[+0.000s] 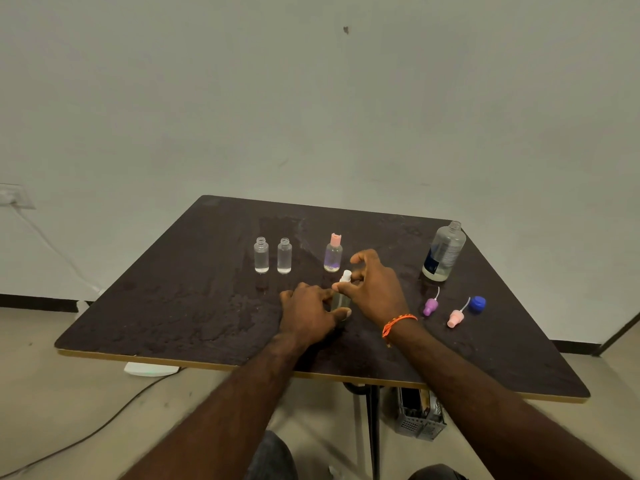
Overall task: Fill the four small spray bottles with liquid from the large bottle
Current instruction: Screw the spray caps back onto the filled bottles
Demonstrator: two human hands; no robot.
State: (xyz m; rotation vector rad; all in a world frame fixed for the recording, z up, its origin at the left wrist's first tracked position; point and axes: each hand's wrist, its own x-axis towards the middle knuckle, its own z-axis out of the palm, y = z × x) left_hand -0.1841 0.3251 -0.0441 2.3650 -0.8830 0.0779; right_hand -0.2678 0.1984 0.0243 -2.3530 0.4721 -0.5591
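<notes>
On the dark table point(194, 306) my left hand point(310, 311) grips the body of a small clear bottle point(341, 299). My right hand point(375, 289) pinches its white spray cap point(345, 276) at the neck. Behind them a small bottle with a pink cap point(333, 252) stands upright. Two small uncapped bottles point(261, 255) point(284, 256) stand side by side to the left, both holding clear liquid. The large clear bottle point(444, 252) stands uncapped at the far right.
A purple spray head point(430, 305), a pink spray head point(455, 317) and a blue cap point(477, 303) lie on the table to the right of my hands. Cables, a white device point(150, 369) and a grey crate point(419, 414) are on the floor below the table.
</notes>
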